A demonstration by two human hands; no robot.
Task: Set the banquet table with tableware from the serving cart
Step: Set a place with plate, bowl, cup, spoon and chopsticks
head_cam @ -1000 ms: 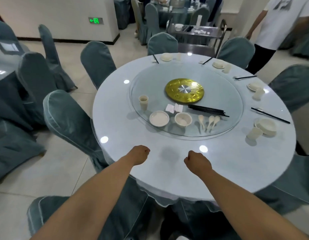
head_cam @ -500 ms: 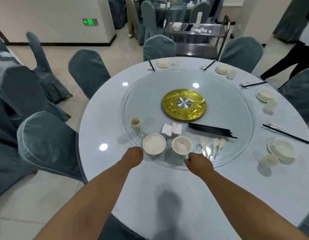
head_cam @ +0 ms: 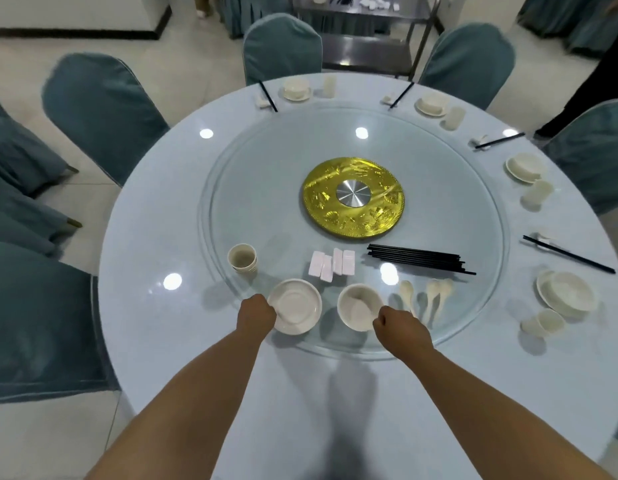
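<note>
Your left hand [head_cam: 257, 315] is at the near-left rim of the plate [head_cam: 294, 305], knuckles up, fingers curled; it touches the rim, but whether it really grips it you cannot tell. Your right hand [head_cam: 401, 325] is clenched just beside the near-right rim of the bowl [head_cam: 359, 307], holding nothing visible. Plate and bowl sit side by side at the near edge of the glass turntable [head_cam: 259, 188]. Behind them: stacked cups [head_cam: 242, 258] toward the left, white rests [head_cam: 332, 264] in the middle, a bundle of black chopsticks [head_cam: 418, 262] to the right, spoons [head_cam: 426, 295] just right of the bowl. Gold disc [head_cam: 352, 197] at the turntable centre. The table [head_cam: 155, 323] has bare cloth along its near edge and left edge, between the turntable and the rim. Set places run along the far and right edges; the nearest is a bowl on a plate [head_cam: 566, 294] with a cup [head_cam: 543, 323] near the right edge. Covered chairs [head_cam: 99, 109] crowd the left edge. The cart [head_cam: 366, 46] stands beyond the far edge.
</note>
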